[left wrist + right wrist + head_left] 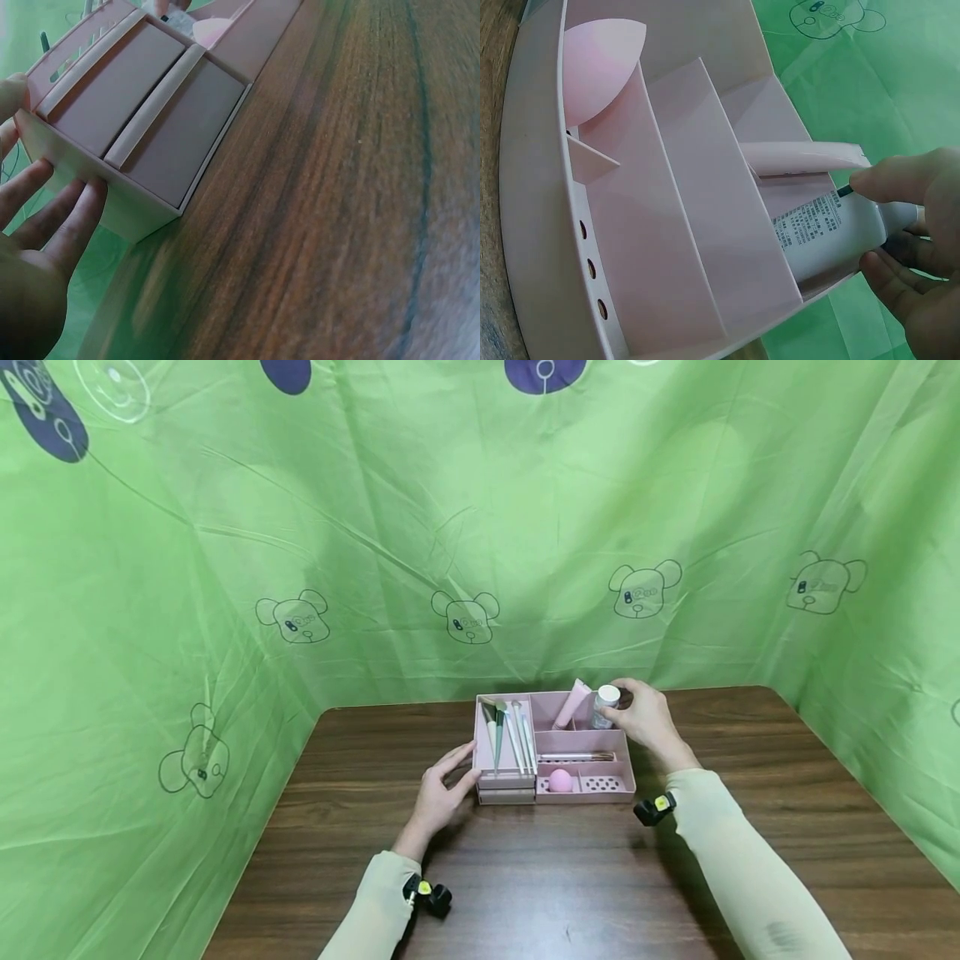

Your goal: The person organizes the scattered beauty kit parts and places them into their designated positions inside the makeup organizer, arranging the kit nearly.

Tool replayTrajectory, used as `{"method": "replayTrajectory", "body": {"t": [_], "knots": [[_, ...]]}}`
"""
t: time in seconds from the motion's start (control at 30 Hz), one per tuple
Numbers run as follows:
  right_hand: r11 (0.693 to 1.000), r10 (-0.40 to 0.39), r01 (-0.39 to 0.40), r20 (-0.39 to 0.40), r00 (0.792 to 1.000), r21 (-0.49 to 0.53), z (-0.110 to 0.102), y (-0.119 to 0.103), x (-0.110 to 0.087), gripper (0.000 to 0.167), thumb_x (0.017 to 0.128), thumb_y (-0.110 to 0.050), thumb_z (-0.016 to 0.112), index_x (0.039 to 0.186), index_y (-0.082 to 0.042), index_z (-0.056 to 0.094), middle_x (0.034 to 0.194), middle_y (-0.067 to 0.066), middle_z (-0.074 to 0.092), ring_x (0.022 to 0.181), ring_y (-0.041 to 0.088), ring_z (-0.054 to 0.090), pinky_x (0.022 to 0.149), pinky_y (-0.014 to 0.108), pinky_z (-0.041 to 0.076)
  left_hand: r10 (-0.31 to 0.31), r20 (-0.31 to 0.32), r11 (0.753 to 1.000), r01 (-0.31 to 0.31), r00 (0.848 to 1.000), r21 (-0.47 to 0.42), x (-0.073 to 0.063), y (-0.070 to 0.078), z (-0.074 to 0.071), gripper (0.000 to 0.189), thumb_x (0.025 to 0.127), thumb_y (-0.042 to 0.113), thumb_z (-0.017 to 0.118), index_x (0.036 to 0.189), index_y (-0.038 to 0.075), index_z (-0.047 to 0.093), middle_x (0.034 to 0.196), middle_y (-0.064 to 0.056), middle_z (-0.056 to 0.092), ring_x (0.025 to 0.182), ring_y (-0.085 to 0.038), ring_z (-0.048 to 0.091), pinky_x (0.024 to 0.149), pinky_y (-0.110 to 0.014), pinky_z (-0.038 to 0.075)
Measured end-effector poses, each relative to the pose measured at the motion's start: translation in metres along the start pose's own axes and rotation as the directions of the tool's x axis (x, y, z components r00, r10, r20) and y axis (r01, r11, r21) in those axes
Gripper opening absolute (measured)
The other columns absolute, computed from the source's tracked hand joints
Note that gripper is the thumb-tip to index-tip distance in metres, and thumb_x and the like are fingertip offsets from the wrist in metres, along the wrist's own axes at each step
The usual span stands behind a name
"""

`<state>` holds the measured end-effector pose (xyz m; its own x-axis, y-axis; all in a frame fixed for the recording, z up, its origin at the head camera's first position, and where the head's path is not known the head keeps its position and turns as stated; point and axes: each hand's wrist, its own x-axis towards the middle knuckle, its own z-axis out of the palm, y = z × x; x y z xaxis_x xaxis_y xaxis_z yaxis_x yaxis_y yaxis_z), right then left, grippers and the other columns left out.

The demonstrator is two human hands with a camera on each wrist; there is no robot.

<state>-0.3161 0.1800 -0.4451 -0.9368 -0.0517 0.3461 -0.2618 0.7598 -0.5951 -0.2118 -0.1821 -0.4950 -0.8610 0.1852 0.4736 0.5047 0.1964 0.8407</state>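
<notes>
A pink desk organizer (507, 782) with two small drawers stands at the back of the table. My right hand (651, 720) grips a white bottle (838, 232) between thumb and fingers, its lower end inside the back right compartment. Straight fingers of my left hand (438, 795) touch the organizer's left side. Beside the bottle, a pink squeeze tube (572, 703) leans in the back row. Several makeup brushes (516, 735) lie on the left top tray. Another brush (576, 757) lies in the middle slot, and a pink makeup sponge (560, 781) sits in the front compartment.
The brown wooden table (555, 885) extends in front of and to both sides of the organizer. A green curtain (420, 543) with bear drawings hangs right behind the table's back edge and along both sides.
</notes>
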Motion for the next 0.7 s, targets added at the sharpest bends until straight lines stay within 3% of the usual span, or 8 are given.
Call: {"method": "replayTrajectory", "body": {"t": [0.3,0.7], "knots": [[0.999,0.002,-0.003,-0.027,1.0,-0.034,0.0016,-0.0045,0.0023,0.047,0.078,-0.026,0.08,0.116,-0.002,0.064,0.103,0.021,0.067,0.094,0.036,0.062,0.084,0.051,0.049,-0.025,0.014,1.0,0.026,1.0,-0.013,0.0013,-0.0014,-0.0005,0.047,0.093,0.008,0.066,0.136,-0.005,0.053,0.138,-0.022,0.054,0.119,-0.04,0.058,0.102,-0.032,0.05],[0.998,0.041,-0.041,-0.015,0.999,-0.055,-0.0002,-0.0026,0.0043,0.047,0.08,-0.026,0.078,0.117,-0.001,0.063,0.104,0.021,0.068,0.095,0.037,0.062,0.084,0.051,0.05,0.021,0.013,1.0,-0.021,1.0,-0.008,0.0023,-0.0013,0.0016,0.046,0.092,0.005,0.066,0.134,-0.008,0.053,0.135,-0.026,0.055,0.115,-0.043,0.059,0.101,-0.03,0.051]]}}
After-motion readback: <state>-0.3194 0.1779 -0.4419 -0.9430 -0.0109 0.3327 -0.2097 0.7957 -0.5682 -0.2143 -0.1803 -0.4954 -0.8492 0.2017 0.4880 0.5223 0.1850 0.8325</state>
